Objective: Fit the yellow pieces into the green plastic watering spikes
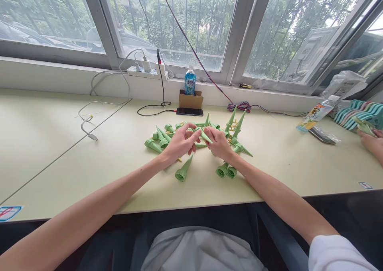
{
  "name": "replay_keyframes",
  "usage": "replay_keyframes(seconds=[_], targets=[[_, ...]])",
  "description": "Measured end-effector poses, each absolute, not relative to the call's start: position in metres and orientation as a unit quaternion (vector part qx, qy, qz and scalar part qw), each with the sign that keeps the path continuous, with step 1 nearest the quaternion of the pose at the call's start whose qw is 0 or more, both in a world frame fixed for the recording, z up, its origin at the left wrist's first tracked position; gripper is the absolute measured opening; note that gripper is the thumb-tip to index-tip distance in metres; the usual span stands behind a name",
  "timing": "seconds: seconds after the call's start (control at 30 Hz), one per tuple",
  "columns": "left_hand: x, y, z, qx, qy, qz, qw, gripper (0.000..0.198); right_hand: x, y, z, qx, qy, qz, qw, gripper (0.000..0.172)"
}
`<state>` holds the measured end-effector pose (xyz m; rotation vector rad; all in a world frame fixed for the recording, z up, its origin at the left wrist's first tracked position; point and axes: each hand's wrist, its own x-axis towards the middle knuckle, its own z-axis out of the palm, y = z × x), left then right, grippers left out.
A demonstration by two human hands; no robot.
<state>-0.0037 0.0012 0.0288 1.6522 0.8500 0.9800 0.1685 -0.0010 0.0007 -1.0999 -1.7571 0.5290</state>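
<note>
Head view: both hands meet on one green cone [205, 136] above the middle of the worktop [89, 159]

Left hand [179, 142] and right hand [220, 143] both pinch it, fingers narrow, tip towards the right hand; loose cones [160, 142] spread beneath and towards the back edge; one lone cone [183, 170] and a pair of cones [226, 170] lie nearer the front edge; bottle [190, 81] and phone [189, 111] at the back edge; another person's hand [371, 142] at the right edge; step in hand looks like working a single cone between the fingers; next move calls for a steady two-handed pinch, clear of the pile
</note>
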Motion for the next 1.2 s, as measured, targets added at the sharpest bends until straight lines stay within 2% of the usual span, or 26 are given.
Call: replay_keyframes(seconds=[0.23,0.53,1.2], targets=[[-0.0049,0.0015,0.0259,0.719,0.355,0.389,0.453,0.040,0.1692,-0.0009,0.0007,-0.441,-0.745,0.202,0.458,0.050],[-0.0049,-0.0005,0.0260,0.763,0.367,0.368,0.385,0.036,0.1718,0.0058,-0.0064,-0.428,-0.750,0.178,0.471,0.049],[-0.0037,-0.0024,0.0261,0.801,0.376,0.333,0.325,0.035,0.1720,0.0061,-0.0062,-0.438,-0.753,0.164,0.464,0.053]])
